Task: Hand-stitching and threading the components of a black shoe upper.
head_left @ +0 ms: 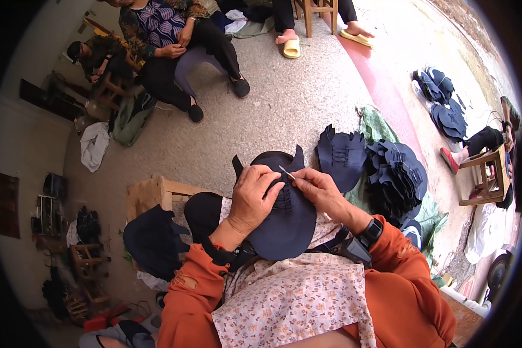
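A dark navy shoe upper (284,232) with lacing down its middle lies across my lap, over a floral apron (290,296). My right hand (319,188) pinches a thin, pale, pointed tool (286,172), its tip near the upper's top eyelets. Close to that tip, my left hand (253,194) curls over the upper's left side, thumb and forefinger brought together; what sits between them is too small to make out. To the right lies another laced upper (340,159), beside a stack of dark uppers (395,180).
Left of my lap, dark pieces (153,240) hang over a wooden stool (148,197). Green sacking (377,124) lies under the stacks. A seated person (174,52) and others sit farther off; at far right stands another wooden stool (486,177) near more dark pieces (448,120).
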A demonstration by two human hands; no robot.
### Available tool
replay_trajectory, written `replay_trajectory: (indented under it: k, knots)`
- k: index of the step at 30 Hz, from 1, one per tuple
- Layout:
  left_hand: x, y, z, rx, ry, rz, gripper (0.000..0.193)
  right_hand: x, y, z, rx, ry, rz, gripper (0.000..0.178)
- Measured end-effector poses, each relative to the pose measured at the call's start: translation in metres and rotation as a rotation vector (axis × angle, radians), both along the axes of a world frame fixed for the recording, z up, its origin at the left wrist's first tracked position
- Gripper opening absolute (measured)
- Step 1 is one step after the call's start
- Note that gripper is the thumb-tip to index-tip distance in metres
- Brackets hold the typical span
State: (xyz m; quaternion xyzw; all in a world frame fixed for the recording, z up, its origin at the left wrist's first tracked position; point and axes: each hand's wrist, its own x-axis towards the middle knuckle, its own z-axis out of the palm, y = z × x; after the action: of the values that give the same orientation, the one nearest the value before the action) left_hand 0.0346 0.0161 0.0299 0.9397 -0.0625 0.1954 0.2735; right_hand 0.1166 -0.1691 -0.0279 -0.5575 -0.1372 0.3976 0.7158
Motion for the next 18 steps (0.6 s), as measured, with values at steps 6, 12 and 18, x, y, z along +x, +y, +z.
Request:
replay_trajectory:
  k: [6,12,18]
  knots:
    - [-0.014,-0.008,-0.023,0.178,-0.108,-0.134,0.034,0.009,-0.026,-0.012,-0.153,-0.518,-0.019,0.015]
    - [-0.017,-0.003,-0.037,0.204,-0.102,-0.168,0.04,0.02,-0.036,0.0,-0.223,-0.575,0.071,0.012]
    - [-0.015,-0.001,-0.044,0.211,-0.057,-0.161,0.039,0.048,-0.029,0.012,-0.184,-0.739,0.199,0.012]
